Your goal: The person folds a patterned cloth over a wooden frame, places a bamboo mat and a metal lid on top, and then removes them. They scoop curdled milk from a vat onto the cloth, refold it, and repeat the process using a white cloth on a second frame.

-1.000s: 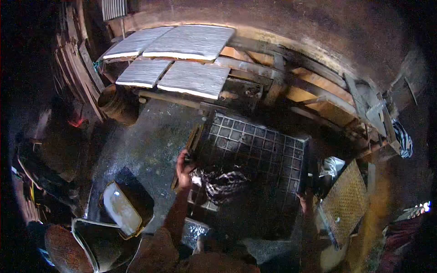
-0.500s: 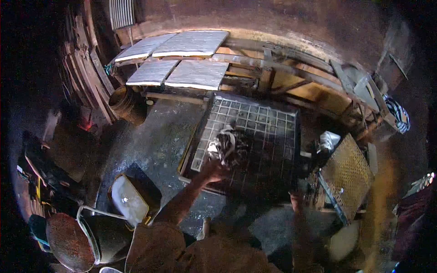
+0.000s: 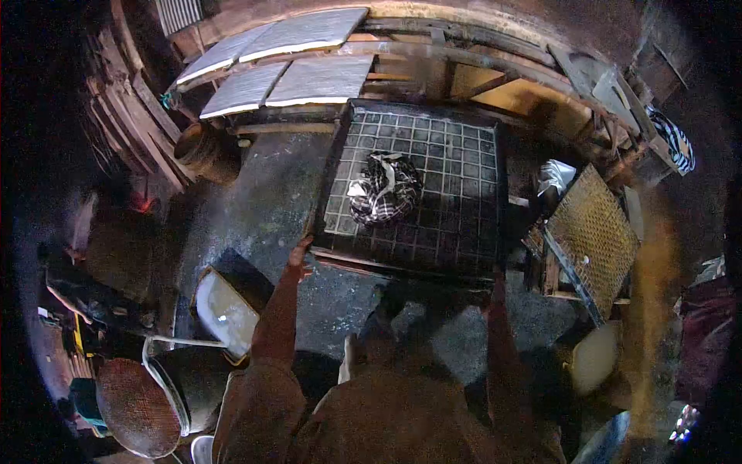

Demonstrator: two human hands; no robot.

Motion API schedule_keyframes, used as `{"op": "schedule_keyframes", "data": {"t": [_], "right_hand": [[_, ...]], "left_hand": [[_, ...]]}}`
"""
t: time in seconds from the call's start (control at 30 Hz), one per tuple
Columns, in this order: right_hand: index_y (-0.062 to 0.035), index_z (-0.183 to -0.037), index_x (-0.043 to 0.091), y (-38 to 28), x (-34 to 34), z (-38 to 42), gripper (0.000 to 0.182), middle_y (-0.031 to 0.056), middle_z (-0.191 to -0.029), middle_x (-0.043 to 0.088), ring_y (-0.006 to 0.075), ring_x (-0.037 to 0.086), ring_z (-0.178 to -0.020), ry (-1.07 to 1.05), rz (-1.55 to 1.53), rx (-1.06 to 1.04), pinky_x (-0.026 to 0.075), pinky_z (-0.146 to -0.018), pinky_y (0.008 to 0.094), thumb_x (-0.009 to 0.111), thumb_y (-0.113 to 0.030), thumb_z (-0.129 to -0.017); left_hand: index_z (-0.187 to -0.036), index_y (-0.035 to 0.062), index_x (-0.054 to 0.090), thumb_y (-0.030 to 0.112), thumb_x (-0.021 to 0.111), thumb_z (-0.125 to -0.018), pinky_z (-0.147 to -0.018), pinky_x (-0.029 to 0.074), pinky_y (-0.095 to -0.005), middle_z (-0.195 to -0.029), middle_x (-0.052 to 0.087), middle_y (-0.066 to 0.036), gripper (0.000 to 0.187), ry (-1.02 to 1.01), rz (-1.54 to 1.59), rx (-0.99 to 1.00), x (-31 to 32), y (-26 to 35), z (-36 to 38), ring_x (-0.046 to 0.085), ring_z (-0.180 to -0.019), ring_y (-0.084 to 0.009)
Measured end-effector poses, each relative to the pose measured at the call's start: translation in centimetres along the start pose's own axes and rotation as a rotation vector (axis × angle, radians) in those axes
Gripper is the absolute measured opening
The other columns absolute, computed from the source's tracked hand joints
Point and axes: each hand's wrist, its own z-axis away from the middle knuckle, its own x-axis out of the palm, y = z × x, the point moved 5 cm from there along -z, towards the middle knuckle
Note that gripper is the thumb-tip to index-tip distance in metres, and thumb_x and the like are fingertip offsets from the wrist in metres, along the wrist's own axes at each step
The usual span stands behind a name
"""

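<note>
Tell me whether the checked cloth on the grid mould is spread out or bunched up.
Bunched up: the checked cloth sits as a crumpled heap covering only a few squares of the grid mould.

We see a dark grid mould tray (image 3: 456, 209), its cells dusty and matt, framed in rough, worn wood. On it lies a crumpled checked cloth (image 3: 384, 188), soft and woven. Our left hand (image 3: 297, 255) touches the tray's wooden near-left corner; our right hand (image 3: 497, 282) is in shadow at its near edge. The floor (image 3: 263, 209) is rough grey concrete, powdered with pale dust. Behind, pale slabs (image 3: 297, 58) look chalky and ribbed, resting on rough timber rails. To the right, a woven mesh panel (image 3: 591, 232) looks yellowish and coarse. At lower left, a metal pan (image 3: 224, 313) shines dully.
</note>
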Motion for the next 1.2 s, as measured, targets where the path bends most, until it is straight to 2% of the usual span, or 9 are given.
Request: {"op": "schedule_keyframes", "data": {"t": [0.07, 0.17, 0.27, 0.47, 0.57, 0.9, 0.97, 1.1, 1.2], "right_hand": [[-0.0126, -0.124, 0.035, 0.3, -0.4, -0.2, 0.046, 0.0156, -0.112, 0.046, 0.0285, 0.055, -0.085, 0.046, -0.085, -0.078, 0.049, -0.064, 0.0430, 0.041, -0.036, -0.084], [-0.0125, -0.124, 0.030, 0.7, -1.1, -0.6, 0.065, 0.0163, -0.113, 0.040, 0.0382, 0.050, -0.090, -0.074, -0.082, -0.020, 0.048, -0.065, 0.0441, 0.050, -0.050, -0.075], [-0.0087, -0.119, 0.033, 1.6, -3.2, -2.5, 0.064, 0.0175, -0.112, 0.041, 0.0367, 0.049, -0.090, -0.087, -0.112, -0.056, 0.048, -0.065, 0.0437, 0.054, -0.047, -0.073], [-0.0027, -0.108, 0.039, 1.4, -3.4, -1.1, 0.048, 0.0171, -0.096, 0.049, 0.0309, 0.053, -0.079, 0.050, -0.113, -0.113, 0.049, -0.062, 0.0410, 0.052, -0.036, -0.077], [0.0014, -0.097, 0.044, 1.5, -3.2, -1.5, 0.034, 0.0171, -0.080, 0.053, 0.0272, 0.056, -0.065, -0.043, -0.191, -0.100, 0.049, -0.059, 0.0364, 0.049, -0.027, -0.080], [-0.0047, -0.105, 0.041, 0.7, -4.2, -3.6, 0.035, 0.0160, -0.087, 0.053, 0.0290, 0.056, -0.070, 0.037, 0.022, -0.267, 0.050, -0.058, 0.0394, 0.051, -0.025, -0.078], [-0.0049, -0.109, 0.041, 0.8, -4.1, -2.6, 0.038, 0.0154, -0.089, 0.053, 0.0287, 0.057, -0.071, 0.301, -0.222, 0.017, 0.050, -0.055, 0.0375, 0.051, -0.024, -0.078], [0.0003, -0.117, 0.032, 0.0, -3.5, -2.3, 0.054, 0.0213, -0.091, 0.049, 0.0331, 0.057, -0.064, 0.001, -0.079, -0.269, 0.050, -0.058, 0.0425, 0.051, -0.033, -0.078], [0.0007, -0.119, 0.030, 0.0, -2.8, -2.7, 0.055, 0.0198, -0.091, 0.049, 0.0334, 0.057, -0.069, 0.003, -0.133, -0.113, 0.050, -0.060, 0.0402, 0.049, -0.033, -0.080]], "left_hand": [[-0.109, 0.0120, 0.051, 0.053, 0.059, -0.064, -0.080, 0.040, -0.0421, -0.104, 0.054, -0.009, 0.061, -0.151, 0.147, -0.070, 1.4, -0.7, 1.0, 0.051, -0.090, -0.0293], [-0.105, 0.0105, 0.052, 0.049, 0.062, -0.062, -0.061, 0.045, -0.0367, -0.091, 0.057, -0.006, 0.058, -0.293, -0.347, 0.484, -0.4, -7.9, -12.1, 0.055, -0.072, -0.0237], [-0.104, 0.0075, 0.051, 0.043, 0.064, -0.062, -0.046, 0.041, -0.0348, -0.085, 0.056, -0.005, 0.056, -0.233, 0.160, 0.178, 1.5, -3.6, -3.1, 0.052, -0.059, -0.0196], [-0.083, 0.0018, 0.052, 0.028, 0.060, -0.065, -0.037, 0.032, -0.0283, -0.071, 0.053, -0.007, 0.033, -0.056, 0.261, 0.036, 1.6, -5.3, -5.7, 0.049, -0.051, -0.0163], [-0.068, 0.0015, 0.051, 0.022, 0.056, -0.066, -0.037, 0.032, -0.0284, -0.061, 0.051, -0.007, 0.021, -0.069, 0.132, 0.596, -0.2, -6.3, -6.5, 0.047, -0.047, -0.0162], [-0.064, -0.0008, 0.052, 0.024, 0.054, -0.070, -0.039, 0.033, -0.0299, -0.052, 0.047, -0.006, 0.026, -0.009, -0.283, 0.590, 2.4, -1.1, -1.7, 0.043, -0.042, -0.0159], [-0.066, -0.0023, 0.053, 0.027, 0.053, -0.071, -0.040, 0.034, -0.0307, -0.054, 0.048, -0.007, 0.030, -0.062, -0.246, 0.644, 2.2, -1.7, -3.3, 0.043, -0.043, -0.0163], [-0.071, -0.0024, 0.054, 0.026, 0.054, -0.072, -0.040, 0.034, -0.0305, -0.055, 0.048, -0.006, 0.029, -0.020, -0.399, 0.549, 1.7, -1.3, -2.6, 0.044, -0.044, -0.0166], [-0.074, 0.0010, 0.055, 0.024, 0.054, -0.072, -0.039, 0.033, -0.0274, -0.054, 0.046, -0.004, 0.023, -0.111, -0.552, 0.986, 2.5, 1.3, 0.0, 0.043, -0.043, -0.0142]]}}
